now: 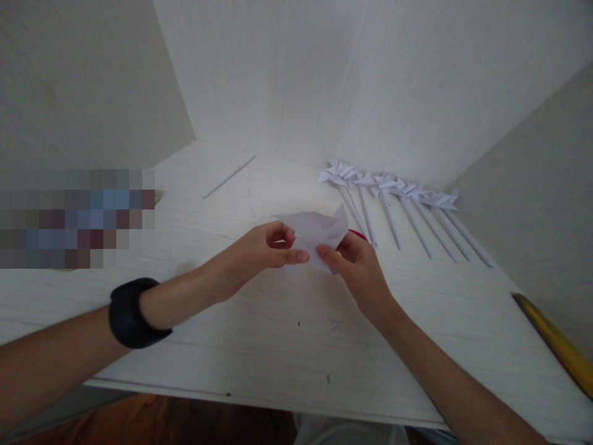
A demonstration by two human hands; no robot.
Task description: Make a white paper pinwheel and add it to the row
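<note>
Between my two hands, above the white table, is a thin white sheet of paper (315, 227) with its corners bent up. My left hand (273, 246) pinches the paper's left side, thumb in front and fingers curled. On the right side, my right hand (354, 256) grips the paper between thumb and fingers. Something red (357, 235) shows just behind my right hand, mostly hidden by it. A row of several white paper pinwheels (389, 184) on rolled sticks lies behind and to the right of my hands.
A lone white paper stick (229, 177) lies at the back left of the table (259, 346). White walls (278, 74) enclose the back and sides. A yellow object (553, 343) rests along the right edge. A blurred-out patch covers the far left.
</note>
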